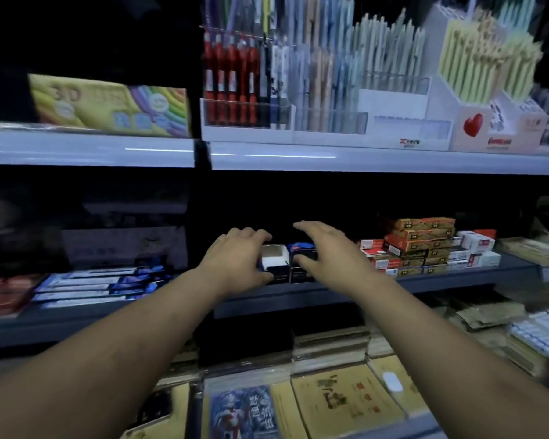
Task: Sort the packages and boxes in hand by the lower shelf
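Left hand (235, 258) grips the open white-topped box (274, 264); right hand (327, 251), fingers spread, rests against the dark box (303, 264); advise squaring both on the shelf (298, 294)

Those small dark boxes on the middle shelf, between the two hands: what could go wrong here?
1. The left hand grips the open-topped dark box with a white inside; tipped, it might spill whatever it holds.
2. The right hand hovers over the closed dark blue box near the shelf edge; a nudge could drop it.
3. The stacked red and gold flat boxes sit close by; a wide sweep might topple them.
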{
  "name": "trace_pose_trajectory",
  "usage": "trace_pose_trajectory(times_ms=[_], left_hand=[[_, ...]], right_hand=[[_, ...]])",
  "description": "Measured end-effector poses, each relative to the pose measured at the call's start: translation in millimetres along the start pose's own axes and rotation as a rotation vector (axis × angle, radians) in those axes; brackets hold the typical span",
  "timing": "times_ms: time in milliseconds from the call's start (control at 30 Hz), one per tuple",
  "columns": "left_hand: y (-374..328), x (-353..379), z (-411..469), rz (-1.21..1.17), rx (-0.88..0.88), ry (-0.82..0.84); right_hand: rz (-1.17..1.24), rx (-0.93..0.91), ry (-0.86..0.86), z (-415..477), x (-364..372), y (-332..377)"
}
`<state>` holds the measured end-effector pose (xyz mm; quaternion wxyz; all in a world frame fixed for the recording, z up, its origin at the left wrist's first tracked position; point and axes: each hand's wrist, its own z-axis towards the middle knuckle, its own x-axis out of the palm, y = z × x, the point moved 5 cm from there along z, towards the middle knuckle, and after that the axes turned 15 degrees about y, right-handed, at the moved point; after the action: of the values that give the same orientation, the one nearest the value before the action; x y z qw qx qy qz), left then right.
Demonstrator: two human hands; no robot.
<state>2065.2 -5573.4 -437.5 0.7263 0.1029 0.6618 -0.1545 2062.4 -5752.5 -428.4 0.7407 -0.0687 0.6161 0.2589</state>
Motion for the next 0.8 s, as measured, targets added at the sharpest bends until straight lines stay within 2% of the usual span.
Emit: trace_pose_trajectory(times_ms=[267, 467, 633, 800], left_hand=[[118, 22, -89, 0.137, -0.163, 0.096], [219, 35, -129, 0.12, -0.276, 0.067], [270, 38, -125, 0.146, -0.245, 0.07], [279, 43, -98, 0.222, -0.172, 0.101]], right_hand=[[0.033, -0.156, 0.167, 38, 61, 123], [0.095, -0.179, 0.256, 84, 116, 172], [0.097, -0.209, 0.273, 115, 148, 192], [0.075, -0.198, 0.284, 139, 171, 198]])
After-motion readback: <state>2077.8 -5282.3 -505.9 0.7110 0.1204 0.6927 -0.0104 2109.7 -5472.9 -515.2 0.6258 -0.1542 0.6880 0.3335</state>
